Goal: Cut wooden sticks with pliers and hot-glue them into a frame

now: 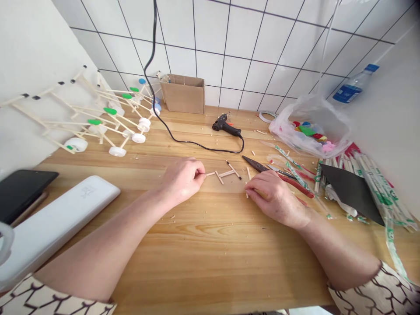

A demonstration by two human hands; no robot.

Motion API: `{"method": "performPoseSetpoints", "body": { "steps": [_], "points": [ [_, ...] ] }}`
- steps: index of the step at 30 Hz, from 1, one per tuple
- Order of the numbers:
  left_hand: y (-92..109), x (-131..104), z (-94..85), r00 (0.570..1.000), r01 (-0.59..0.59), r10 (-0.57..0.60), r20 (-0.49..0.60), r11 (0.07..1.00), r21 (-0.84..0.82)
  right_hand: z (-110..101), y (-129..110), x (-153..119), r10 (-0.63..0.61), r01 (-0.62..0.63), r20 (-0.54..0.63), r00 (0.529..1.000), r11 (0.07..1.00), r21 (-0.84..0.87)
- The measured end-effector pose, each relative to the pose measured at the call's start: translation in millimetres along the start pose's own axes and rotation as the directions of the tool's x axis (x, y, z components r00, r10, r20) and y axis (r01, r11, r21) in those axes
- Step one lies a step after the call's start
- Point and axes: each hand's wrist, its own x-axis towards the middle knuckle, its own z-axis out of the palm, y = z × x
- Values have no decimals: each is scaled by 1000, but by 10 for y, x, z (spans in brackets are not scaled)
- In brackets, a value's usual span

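Observation:
My left hand (183, 177) is closed in a pinch on the end of a short thin wooden stick (210, 174). Right of it on the wooden table lie a cut stick (219, 177), a paler stick piece (227, 173) and a slanted stick with black ends (233, 169); whether they are joined I cannot tell. With its fingertips, my right hand (275, 194) pinches another short stick (247, 192), which stands out above and below them. One more loose stick (248, 173) lies just beyond. Red-handled pliers (259, 164) lie partly behind my right hand.
A black glue gun (228, 127) with its cord lies at the back, near a cardboard box (183, 94). Stick models with white wheels (117, 151) stand at left, a white power strip-like case (65, 227) nearer. At right are a plastic bag (278, 127) and wrapped sticks (377, 183).

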Motion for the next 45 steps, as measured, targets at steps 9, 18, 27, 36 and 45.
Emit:
{"method": "performPoseSetpoints", "body": {
  "steps": [9, 18, 27, 36, 45],
  "points": [
    [12, -30, -71, 998, 3, -6, 69, 999, 38, -5, 29, 3, 28, -28, -10, 1000, 999, 18],
    [61, -66, -100, 994, 19, -24, 110, 999, 45, -24, 18, 3, 27, -26, -29, 999, 1000, 16],
    [46, -79, -96, 995, 18, -23, 99, 999, 50, -57, 96, 4, 34, -36, -99, 994, 999, -19],
    [-5, -82, -58, 997, 4, -8, 80, 998, 57, -37, 173, -6, 50, -51, -110, 993, 999, -11],
    [24, -91, -71, 997, 11, -15, 75, 998, 60, -65, 66, 25, 163, -164, -38, 986, 986, -16]
  ]
}}
